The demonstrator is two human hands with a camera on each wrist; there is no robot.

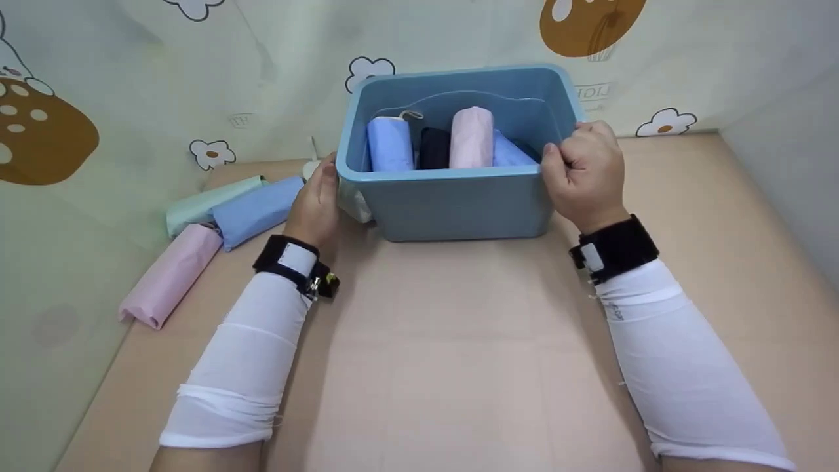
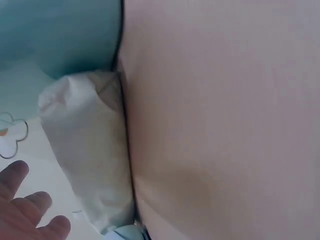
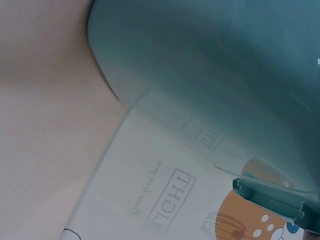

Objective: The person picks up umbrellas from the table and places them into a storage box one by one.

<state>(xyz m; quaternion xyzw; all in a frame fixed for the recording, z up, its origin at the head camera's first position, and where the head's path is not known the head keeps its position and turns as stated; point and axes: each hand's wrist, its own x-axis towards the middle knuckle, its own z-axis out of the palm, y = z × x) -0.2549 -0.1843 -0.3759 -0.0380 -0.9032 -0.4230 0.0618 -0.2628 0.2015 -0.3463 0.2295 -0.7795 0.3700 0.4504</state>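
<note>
A blue plastic bin (image 1: 459,206) is at the far middle of the table, its side wall (image 3: 210,60) filling the top of the right wrist view. My right hand (image 1: 586,174) grips its right rim near the front corner. At its left side is my left hand (image 1: 316,206), fingers extended near the rim; contact is hard to tell. Inside the bin are fabric-covered rolls resembling folded umbrellas: a blue one (image 1: 391,144), a black one (image 1: 434,149), a pink one (image 1: 472,137) and another blue one (image 1: 510,151). A whitish roll (image 2: 90,145) lies beside the bin, below the left fingers.
Left of my left hand lie a green roll (image 1: 210,204), a blue roll (image 1: 259,210) and a pink roll (image 1: 174,275). A patterned cloth wall (image 1: 282,78) stands behind the bin and along the left. The table (image 1: 446,341) has a peach cover.
</note>
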